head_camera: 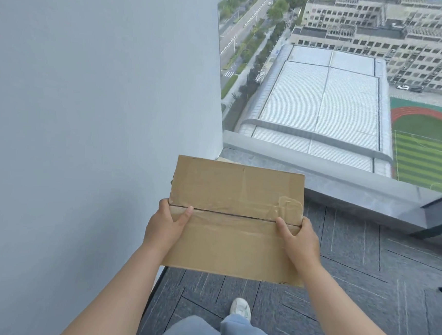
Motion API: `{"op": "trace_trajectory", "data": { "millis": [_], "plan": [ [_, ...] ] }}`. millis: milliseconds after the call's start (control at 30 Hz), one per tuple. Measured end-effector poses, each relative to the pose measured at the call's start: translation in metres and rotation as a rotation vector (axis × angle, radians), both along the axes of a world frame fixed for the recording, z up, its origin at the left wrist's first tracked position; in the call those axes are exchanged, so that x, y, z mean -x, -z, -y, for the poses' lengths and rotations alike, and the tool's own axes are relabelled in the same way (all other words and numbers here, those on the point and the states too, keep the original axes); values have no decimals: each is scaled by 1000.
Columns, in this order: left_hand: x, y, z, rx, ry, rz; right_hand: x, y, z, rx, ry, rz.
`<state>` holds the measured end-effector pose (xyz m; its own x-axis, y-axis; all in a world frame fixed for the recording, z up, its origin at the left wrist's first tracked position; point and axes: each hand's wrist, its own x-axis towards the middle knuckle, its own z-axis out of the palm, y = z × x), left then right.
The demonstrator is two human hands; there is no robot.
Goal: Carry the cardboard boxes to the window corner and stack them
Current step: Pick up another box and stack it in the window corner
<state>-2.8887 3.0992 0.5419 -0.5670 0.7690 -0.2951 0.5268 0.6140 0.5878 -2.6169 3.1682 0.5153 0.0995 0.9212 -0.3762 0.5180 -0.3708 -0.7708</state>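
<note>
A brown cardboard box [235, 213] with clear tape over its top seam hangs in the air in front of me, close to the corner where the wall meets the window. My left hand [165, 227] grips its left edge, thumb on top near the seam. At the right edge my right hand [299, 240] grips it the same way. A sliver of another cardboard piece [226, 160] shows just beyond the box's far edge, at the foot of the window; most of it is hidden.
A pale wall [90, 111] runs along the left. The grey window ledge [341, 182] crosses ahead below full-height glass. Dark carpet tiles [362, 262] cover the floor to the right. My shoe [240, 308] stands below the box.
</note>
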Motion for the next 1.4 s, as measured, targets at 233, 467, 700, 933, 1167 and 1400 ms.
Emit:
{"op": "trace_trajectory", "data": {
  "millis": [233,467,700,933,1167,1400],
  "plan": [
    [36,18,-109,-14,36,-3,29,5,-94,16,16,60],
    [81,60,-246,33,136,26,74,34,-190,91,142,131],
    [113,99,-347,46,204,29,107,75,-270,169,209,108],
    [123,188,-394,77,177,36,121,165,-330,198,199,129],
    [138,285,-417,132,181,40,133,267,-360,230,150,188],
    [147,374,-441,163,200,28,147,363,-381,304,169,195]
  ]
}}
